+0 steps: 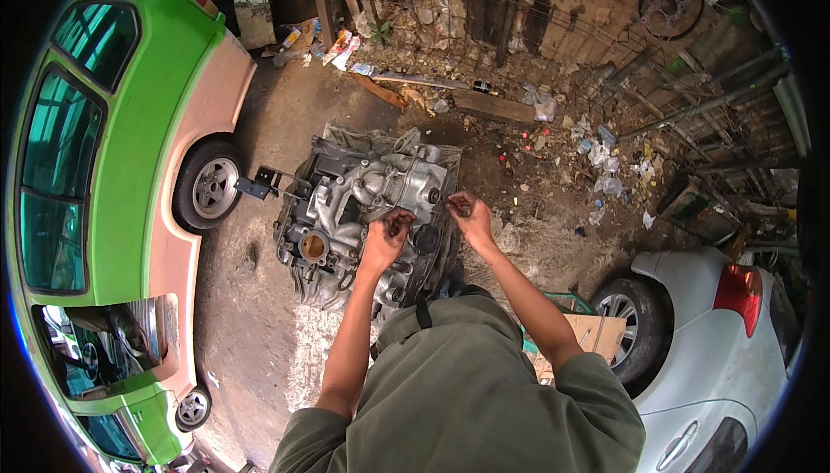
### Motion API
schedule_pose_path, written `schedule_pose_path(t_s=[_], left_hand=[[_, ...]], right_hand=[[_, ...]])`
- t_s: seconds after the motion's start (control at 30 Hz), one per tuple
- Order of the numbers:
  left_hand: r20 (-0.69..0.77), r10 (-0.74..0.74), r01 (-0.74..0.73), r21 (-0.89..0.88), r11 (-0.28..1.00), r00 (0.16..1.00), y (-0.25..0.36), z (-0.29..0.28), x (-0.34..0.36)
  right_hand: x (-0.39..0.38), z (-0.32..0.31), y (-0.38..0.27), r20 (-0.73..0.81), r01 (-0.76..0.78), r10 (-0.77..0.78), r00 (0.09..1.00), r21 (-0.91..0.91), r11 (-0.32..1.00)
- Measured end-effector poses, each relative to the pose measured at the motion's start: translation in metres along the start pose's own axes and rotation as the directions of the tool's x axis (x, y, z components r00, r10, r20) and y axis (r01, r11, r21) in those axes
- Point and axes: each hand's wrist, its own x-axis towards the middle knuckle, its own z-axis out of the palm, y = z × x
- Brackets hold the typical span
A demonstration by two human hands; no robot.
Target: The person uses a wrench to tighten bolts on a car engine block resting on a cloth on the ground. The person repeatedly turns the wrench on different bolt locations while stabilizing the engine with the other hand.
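Observation:
A grey metal engine (363, 188) with cast pipes rests in front of me. Near its left side a round opening with a brownish inside (313, 246) faces up. My left hand (391, 233) is over the engine's right half, its blackened fingers curled inward. Close to the engine's right edge, my right hand (469, 214) has its dirty fingers bent together, a short gap from the left hand. Whatever either hand may hold is too small to make out. A dark bracket (259, 182) juts out from the engine's left side.
At left stands a green and pinkish car (147, 67). A silver car (700, 326) is at lower right, with a cardboard box (596, 335) beside its wheel. Litter (605, 162) and a wooden plank (494, 106) lie on the ground beyond the engine. A ring-shaped gasket (670, 8) is at upper right.

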Motion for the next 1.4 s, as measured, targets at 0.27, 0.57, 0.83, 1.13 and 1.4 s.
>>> schedule_pose_path(t_s=[0.27,0.57,0.83,1.13,1.4], left_hand=[[0.0,-0.027,0.027,-0.069,0.997,1.0,0.003,0.001,0.0],[-0.019,-0.013,0.012,-0.057,0.998,1.0,0.0,0.002,0.0],[-0.006,-0.043,0.043,0.032,0.999,0.999,0.0,-0.001,0.0],[-0.018,-0.036,0.036,-0.013,0.999,0.999,0.0,0.001,0.0],[-0.022,-0.02,0.02,-0.004,1.0,1.0,0.002,0.001,0.0]], right_hand=[[0.006,0.004,0.006,-0.011,0.073,-0.073,0.997,0.014,0.997],[0.005,0.003,-0.007,-0.013,0.147,-0.147,0.989,0.001,0.989],[-0.012,-0.026,-0.016,0.589,-0.621,0.258,0.766,0.573,0.534],[-0.017,-0.029,-0.003,0.547,-0.58,0.259,0.796,0.567,0.585],[-0.019,0.0,-0.007,0.274,-0.289,0.229,0.934,0.205,0.935]])
